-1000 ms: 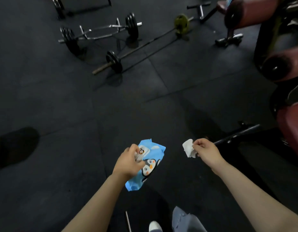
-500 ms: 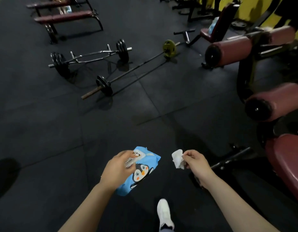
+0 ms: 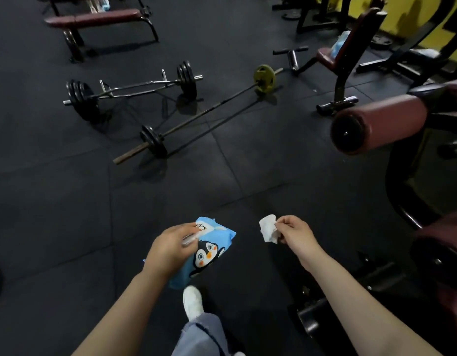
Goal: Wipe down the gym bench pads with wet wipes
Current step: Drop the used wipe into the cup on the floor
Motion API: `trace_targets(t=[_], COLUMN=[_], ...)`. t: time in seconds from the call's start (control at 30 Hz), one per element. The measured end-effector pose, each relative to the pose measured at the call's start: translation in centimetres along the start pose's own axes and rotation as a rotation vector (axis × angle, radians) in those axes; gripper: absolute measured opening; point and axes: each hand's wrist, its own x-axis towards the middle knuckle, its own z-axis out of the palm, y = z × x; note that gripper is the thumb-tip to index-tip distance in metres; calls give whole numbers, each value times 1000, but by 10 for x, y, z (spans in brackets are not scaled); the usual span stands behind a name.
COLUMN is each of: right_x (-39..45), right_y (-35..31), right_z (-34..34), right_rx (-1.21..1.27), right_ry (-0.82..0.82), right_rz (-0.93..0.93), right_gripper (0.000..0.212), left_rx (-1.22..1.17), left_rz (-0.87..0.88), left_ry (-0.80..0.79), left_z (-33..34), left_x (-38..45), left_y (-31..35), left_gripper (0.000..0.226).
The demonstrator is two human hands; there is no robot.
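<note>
The left hand [image 3: 170, 249] grips the blue wipes pack [image 3: 209, 249] to carry it along, while the right hand [image 3: 295, 233] pinches a crumpled wet wipe [image 3: 268, 228] clear of the pack, apparently ready for the maroon pads [image 3: 386, 119].

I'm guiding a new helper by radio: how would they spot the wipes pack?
Start at the long barbell on the dark floor and come toward the camera. The left hand holds the wipes pack: bright blue with a cartoon penguin, unlike the plain white wipe beside it.

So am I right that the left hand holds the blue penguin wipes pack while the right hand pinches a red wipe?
Not quite: the head view shows the wipe pinched by the right hand is white, not red. The left hand does hold the blue penguin wipes pack.
</note>
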Motion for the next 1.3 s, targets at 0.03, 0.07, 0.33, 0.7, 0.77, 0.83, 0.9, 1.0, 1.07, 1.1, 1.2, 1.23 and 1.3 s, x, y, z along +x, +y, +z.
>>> trace_targets(t=[0.03,0.07,0.33,0.7,0.77,0.83,0.9,1.0,1.07,1.1,1.2,1.23,1.3], right_x=[16,34,174,357,398,443,489,547,578,590,620,629,647], right_y=[-8,-17,-111,-202,-212,-225,-241,-264,-278,-284,-300,-303,-309], right_z=[4,9,55,39,24,7,-13,-48,-73,-86,-127,-141,-170], right_rx=[-1,2,66,137,165,186,189,113,39,2,-69,-74,-79], right_ry=[11,22,164,359,388,417,427,443,442,446,462,475,512], right_rz=[11,14,-32,33,35,28,26,44,48,55,56,58,79], right_gripper=[11,11,11,10,10,10,10,8,7,7,8,8,10], left_rx=[9,23,176,187,186,178,167,164,157,147,131,137,153], left_rz=[10,23,238,454,472,497,509,529,548,553,573,585,613], left_ry=[-16,-33,-150,-209,-228,-237,-246,-263,-270,-278,-311,-335,-391], left_z=[-3,-7,-39,-50,-38,-24,-8,11,23,29,51,61,82], left_x=[20,41,235,484,533,580,626,689,728,746,799,816,851], left_y=[-2,-4,-5,69,88,111,136,173,198,210,247,262,292], left_gripper=[30,30,31,29,31,31,31,30,28,27,25,25,25])
